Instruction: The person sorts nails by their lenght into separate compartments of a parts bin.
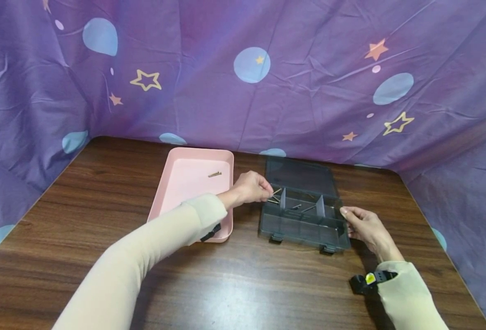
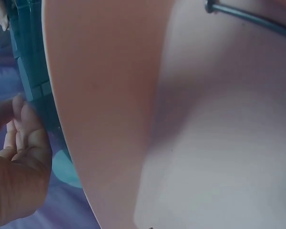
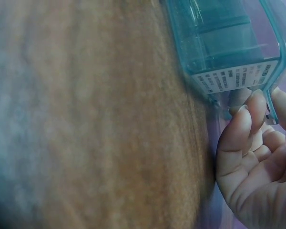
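My left hand (image 1: pixel 254 187) is over the left compartment of a dark see-through divided box (image 1: pixel 304 236), thumb and fingertips together. Thin metal nails (image 1: pixel 273 200) lie in that compartment, some ending right at the fingertips; I cannot tell if one is pinched. More nails (image 1: pixel 308 208) lie in the middle compartment. With my right hand (image 1: pixel 366 227) I grip the box's right end, where the right wrist view shows thumb and fingers round an edge beside a printed label (image 3: pixel 236 76). The box's lid (image 1: pixel 300 176) is folded back behind it.
A shallow pink tray (image 1: pixel 177 183) stands left of the box, under my left forearm. Some brass-coloured nails (image 1: pixel 215 174) lie in it. Two dark latches (image 1: pixel 327 250) hang along the box's front. A purple patterned cloth (image 1: pixel 210 105) rises behind the wooden table (image 1: pixel 243 293).
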A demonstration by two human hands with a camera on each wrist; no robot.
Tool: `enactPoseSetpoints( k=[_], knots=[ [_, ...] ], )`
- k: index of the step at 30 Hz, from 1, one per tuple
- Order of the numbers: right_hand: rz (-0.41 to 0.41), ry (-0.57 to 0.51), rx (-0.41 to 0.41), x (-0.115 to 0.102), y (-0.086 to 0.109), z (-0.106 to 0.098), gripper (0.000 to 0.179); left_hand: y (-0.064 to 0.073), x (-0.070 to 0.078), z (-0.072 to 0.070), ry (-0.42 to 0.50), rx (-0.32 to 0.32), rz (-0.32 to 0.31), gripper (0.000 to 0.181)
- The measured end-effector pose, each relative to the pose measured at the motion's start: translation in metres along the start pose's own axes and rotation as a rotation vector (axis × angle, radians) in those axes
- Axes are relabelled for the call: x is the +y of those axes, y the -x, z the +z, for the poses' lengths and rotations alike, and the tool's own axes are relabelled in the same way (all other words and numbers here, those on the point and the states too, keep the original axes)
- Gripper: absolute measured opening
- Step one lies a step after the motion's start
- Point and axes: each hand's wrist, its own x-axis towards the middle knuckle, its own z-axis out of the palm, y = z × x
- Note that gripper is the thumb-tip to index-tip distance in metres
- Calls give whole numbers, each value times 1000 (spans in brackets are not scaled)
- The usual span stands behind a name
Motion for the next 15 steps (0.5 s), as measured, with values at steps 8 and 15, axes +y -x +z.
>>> enactPoseSetpoints(
  k=[8,15],
  knots=[
    [-5,24,7,1,-1,1,41,-1,-1,2,-2,-8,-20,5],
    [-2,58,12,2,-2,1,54,1,-2,0,46,-8,-23,6]
  ],
)
